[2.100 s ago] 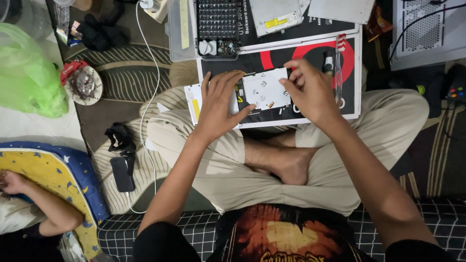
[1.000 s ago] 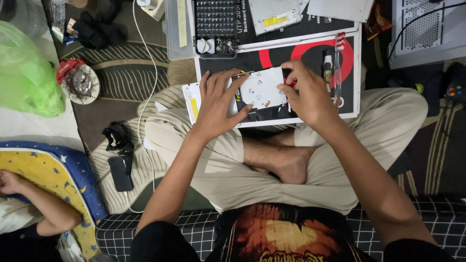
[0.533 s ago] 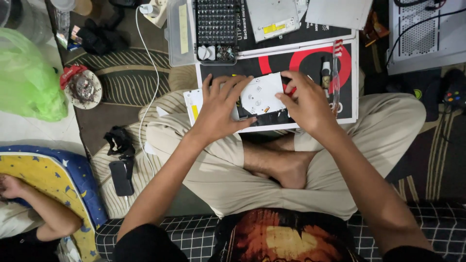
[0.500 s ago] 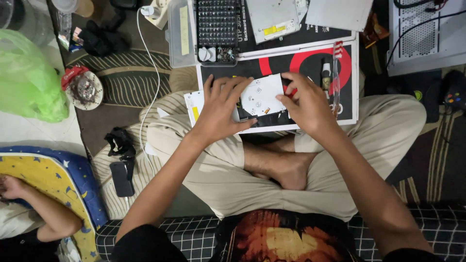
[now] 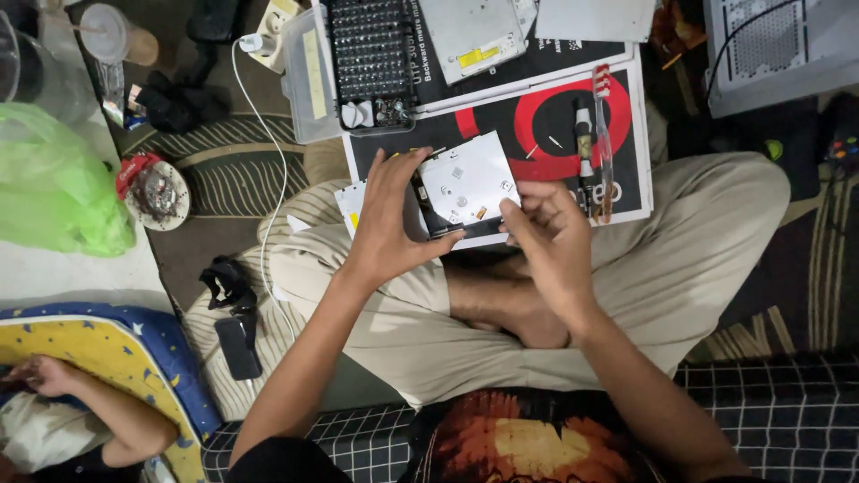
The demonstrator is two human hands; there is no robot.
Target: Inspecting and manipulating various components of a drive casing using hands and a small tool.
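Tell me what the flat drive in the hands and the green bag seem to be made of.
Drive: probably sheet metal, matte silver-white, with stamped dimples and small screws. Green bag: thin plastic film, translucent and crinkled, with shiny highlights.

floor: dark striped woven rug | beside rug: green plastic bag | on rug: round red-rimmed tin, black phone, white cable
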